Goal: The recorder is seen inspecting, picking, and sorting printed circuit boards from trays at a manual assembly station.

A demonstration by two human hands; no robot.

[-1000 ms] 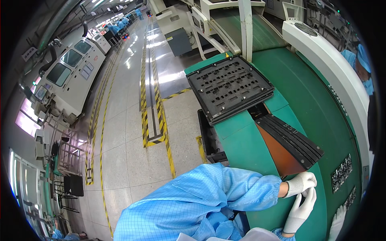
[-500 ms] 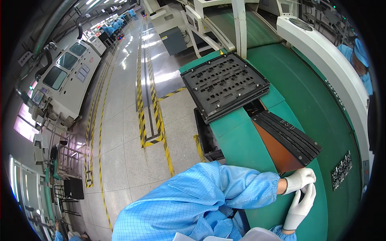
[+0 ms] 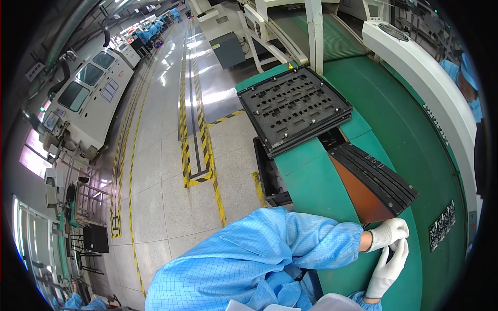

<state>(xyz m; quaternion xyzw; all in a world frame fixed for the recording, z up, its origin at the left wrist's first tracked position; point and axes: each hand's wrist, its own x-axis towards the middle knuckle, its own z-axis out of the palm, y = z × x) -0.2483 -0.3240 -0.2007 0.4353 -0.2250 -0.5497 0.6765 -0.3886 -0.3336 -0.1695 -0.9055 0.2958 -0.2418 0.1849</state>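
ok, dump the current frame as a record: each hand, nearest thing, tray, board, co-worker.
left hand: white glove, fingers together at right hand
right hand: white glove, fingertips up at left hand
held: cannot tell
nearest: black slatted stack, just beyond left hand; contact unclear
tray: black slotted tray, atop a stack
board: component-covered board, right of hands
co-worker: person in blue, upper right
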